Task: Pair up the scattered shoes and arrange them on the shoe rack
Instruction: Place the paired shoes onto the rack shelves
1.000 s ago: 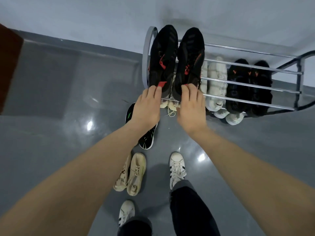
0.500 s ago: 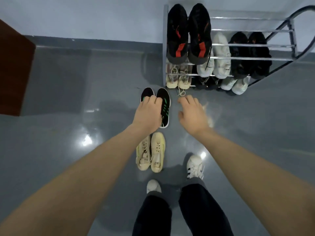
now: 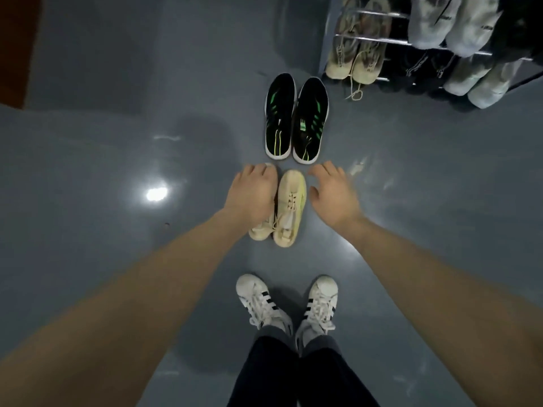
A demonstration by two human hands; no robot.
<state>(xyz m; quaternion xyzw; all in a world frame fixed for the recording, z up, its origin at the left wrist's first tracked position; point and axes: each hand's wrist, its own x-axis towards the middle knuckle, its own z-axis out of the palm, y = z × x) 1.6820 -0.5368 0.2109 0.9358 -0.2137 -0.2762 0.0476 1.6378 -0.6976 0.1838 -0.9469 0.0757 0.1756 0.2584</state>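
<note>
A cream pair of shoes (image 3: pixel 289 207) lies side by side on the grey floor in front of me. My left hand (image 3: pixel 252 195) hovers over the left cream shoe and hides most of it; whether it touches the shoe I cannot tell. My right hand (image 3: pixel 332 192) is just right of the right cream shoe, fingers spread and relaxed, holding nothing. A black pair with green stripes (image 3: pixel 296 118) stands just beyond, toes away from me. The metal shoe rack (image 3: pixel 370 39) at the top right holds several pairs.
My own feet in white sneakers with black stripes (image 3: pixel 288 304) stand close behind the cream pair. A loose lace (image 3: pixel 357 92) hangs from a beige shoe on the rack's lowest tier. A brown panel (image 3: pixel 17 48) sits at the far left edge.
Both hands let go of the black-and-red pair on the rack's top tier and came down past the black-green pair to the cream pair. The view tilted down toward the floor.
</note>
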